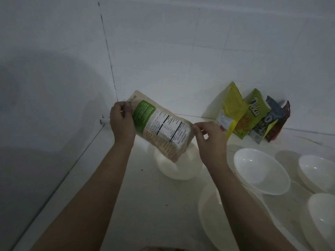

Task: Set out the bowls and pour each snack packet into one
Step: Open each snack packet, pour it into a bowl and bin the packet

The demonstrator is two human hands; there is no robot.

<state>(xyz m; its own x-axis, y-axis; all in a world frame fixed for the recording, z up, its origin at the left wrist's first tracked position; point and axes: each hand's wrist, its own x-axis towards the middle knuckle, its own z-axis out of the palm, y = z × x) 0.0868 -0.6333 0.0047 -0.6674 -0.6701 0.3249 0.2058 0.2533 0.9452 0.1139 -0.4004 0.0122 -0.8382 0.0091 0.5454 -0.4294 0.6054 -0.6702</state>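
Both hands hold one packet (159,126) in the air. Left hand (121,122) pinches its upper corner, near the wall corner, and right hand (210,140) pinches the edge on the other side, fingers curled on the foil. This packet is beige with a green patch and a nutrition table, and it is tilted, its lower end pointing down over a white bowl (178,163) that stands on the counter (145,205). If the packet is open I cannot tell. To the right, four more white bowls stand on the counter: one (262,171) just beside the right wrist, one (215,216) under the right forearm, two (317,171) (322,220) at the right border. Behind them four packets lean on the tiled wall (181,51): a yellow (229,111), a green (252,115), a grey-blue (266,124) and a dark red (280,122)
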